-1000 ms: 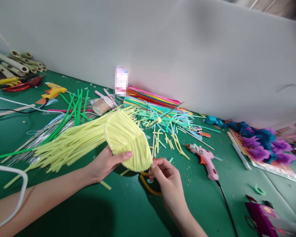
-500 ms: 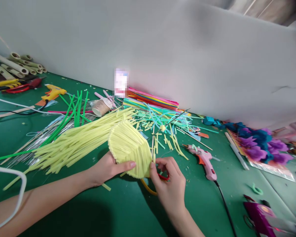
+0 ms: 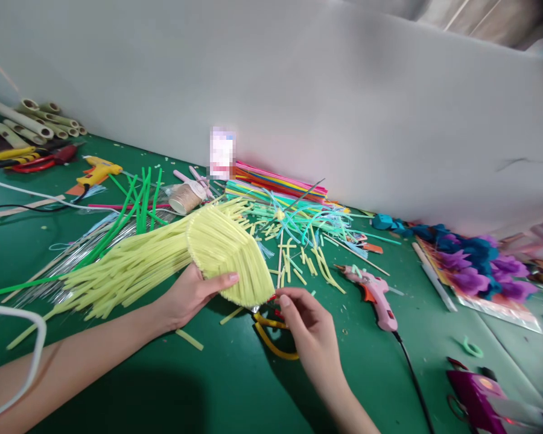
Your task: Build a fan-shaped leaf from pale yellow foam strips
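A pale yellow leaf shape (image 3: 228,253), made of fuzzy pipe cleaners laid side by side, is tilted up over the table. My left hand (image 3: 194,295) grips its lower left edge, thumb on the front and fingers behind. At the leaf's lower right corner is my right hand (image 3: 310,322), thumb and forefinger drawn together; what lies between them is too small to make out. Below the leaf and partly behind my right hand lies a tool with yellow and red handles (image 3: 276,349). A thin dark rod with a yellow knob (image 3: 279,215) shows beyond the leaf.
Loose yellow pipe cleaners (image 3: 131,265) lie left of the leaf, cut pieces (image 3: 303,259) behind it. A pink glue gun (image 3: 377,295) lies at right, a yellow one (image 3: 99,170) at left. A white cable (image 3: 38,355) crosses near my left forearm. Purple flowers (image 3: 475,271) lie far right.
My left hand has moved the leaf left and slightly up, and the rod with the yellow knob has shifted the same way. More of the yellow-handled tool now shows below.
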The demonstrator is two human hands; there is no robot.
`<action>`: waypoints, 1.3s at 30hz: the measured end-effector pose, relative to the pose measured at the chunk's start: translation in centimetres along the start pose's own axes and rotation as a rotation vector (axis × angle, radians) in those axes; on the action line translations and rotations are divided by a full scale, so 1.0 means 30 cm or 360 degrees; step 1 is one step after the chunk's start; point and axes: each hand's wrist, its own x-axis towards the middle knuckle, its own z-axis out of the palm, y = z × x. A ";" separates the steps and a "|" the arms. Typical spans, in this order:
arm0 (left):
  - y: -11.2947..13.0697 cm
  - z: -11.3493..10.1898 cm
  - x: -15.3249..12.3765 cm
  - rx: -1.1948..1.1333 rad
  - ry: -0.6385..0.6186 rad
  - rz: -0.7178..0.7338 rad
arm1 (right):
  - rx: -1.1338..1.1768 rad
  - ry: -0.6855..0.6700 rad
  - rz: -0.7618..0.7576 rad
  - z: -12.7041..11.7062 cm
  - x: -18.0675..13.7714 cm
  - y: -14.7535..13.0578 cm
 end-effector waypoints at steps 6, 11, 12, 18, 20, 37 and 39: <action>-0.008 -0.005 -0.006 0.0085 -0.0075 -0.0048 | 0.0293 -0.0076 0.0118 0.024 -0.012 0.003; -0.016 -0.017 -0.007 0.0116 -0.0107 -0.0090 | 0.0339 -0.0068 0.0134 0.019 -0.009 0.011; -0.017 -0.018 -0.007 0.0117 -0.0117 -0.0100 | 0.0338 -0.0068 0.0137 0.018 -0.009 0.011; -0.019 -0.018 -0.008 0.0131 -0.0138 -0.0118 | 0.0336 -0.0072 0.0131 0.019 -0.011 0.006; -0.019 -0.016 -0.010 0.0133 -0.0143 -0.0125 | 0.0344 -0.0066 0.0130 0.019 -0.011 0.004; -0.016 -0.015 0.001 0.0054 -0.0138 -0.0132 | 0.0363 -0.0177 0.0160 0.029 -0.016 -0.018; -0.015 -0.012 0.002 0.0034 -0.0140 -0.0135 | 0.0390 -0.0188 0.0198 0.039 -0.018 -0.014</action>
